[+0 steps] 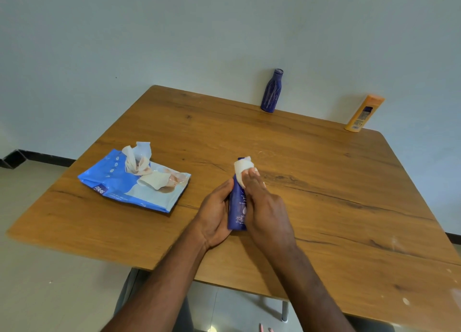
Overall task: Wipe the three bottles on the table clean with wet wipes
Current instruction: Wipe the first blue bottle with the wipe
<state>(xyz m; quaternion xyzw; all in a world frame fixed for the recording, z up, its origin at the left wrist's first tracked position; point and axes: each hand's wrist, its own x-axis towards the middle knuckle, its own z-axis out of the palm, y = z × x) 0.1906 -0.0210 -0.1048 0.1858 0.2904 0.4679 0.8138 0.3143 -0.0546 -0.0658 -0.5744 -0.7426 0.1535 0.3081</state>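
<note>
- We're gripping the blue bottle [236, 207] in our left hand [216, 214], fingers wrapped round its lower body, holding it just above the wooden table [324, 182].
- Our right hand [264, 207] is pressing a white wet wipe [241, 168] against the bottle's top end, fingers closed on it.
- The wipes pack [132, 182] is lying open to the left, a wipe sticking out.
- The dark purple bottle [271, 92] and orange bottle [363, 114] are standing along the far edge, well apart.

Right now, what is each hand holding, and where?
Left hand grips the blue bottle by its lower body; right hand presses a wet wipe around its top.
</note>
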